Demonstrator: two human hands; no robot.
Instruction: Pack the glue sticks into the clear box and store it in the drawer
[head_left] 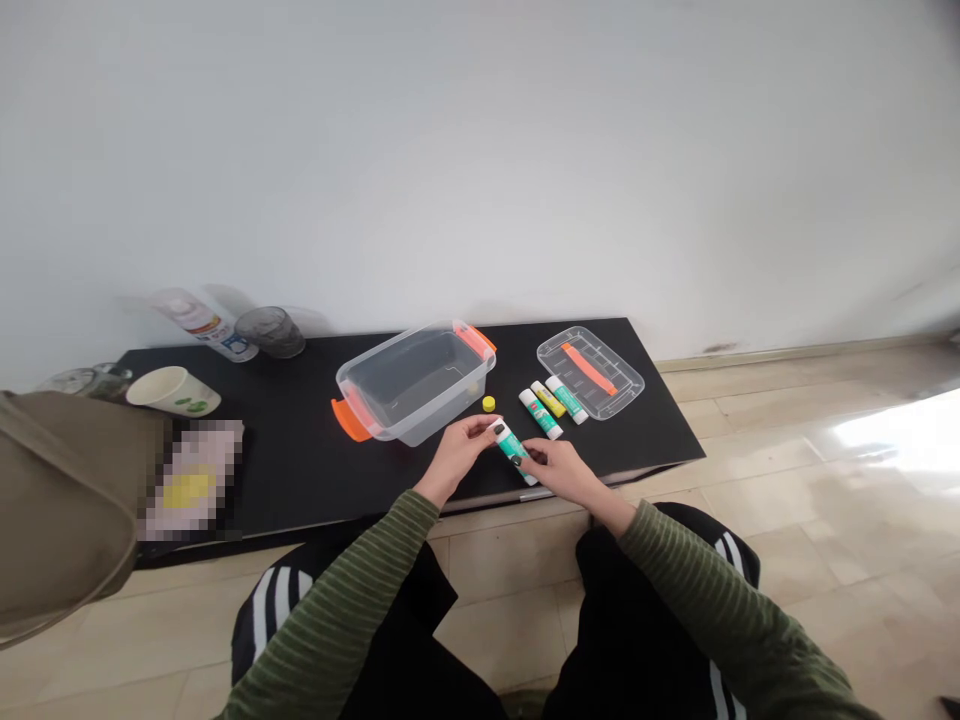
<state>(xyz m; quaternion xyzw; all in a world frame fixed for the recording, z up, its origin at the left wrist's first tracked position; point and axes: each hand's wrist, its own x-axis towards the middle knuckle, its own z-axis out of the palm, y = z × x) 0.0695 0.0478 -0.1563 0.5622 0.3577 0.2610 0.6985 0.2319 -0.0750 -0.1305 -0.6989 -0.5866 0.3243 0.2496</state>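
Head view | left hand (459, 452) and right hand (559, 468) grip closed on green-white glue stick (513, 447) | label writing unreadable

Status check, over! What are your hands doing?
Both hands, left and right, gripping one green glue stick. Yellow cap loose by clear bin. Nothing blocking.

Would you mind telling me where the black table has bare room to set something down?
Bare black table lies between the paper cup and the clear bin, down to the front edge. It is crowded between bin and lid: three glue sticks, a yellow cap, both hands.
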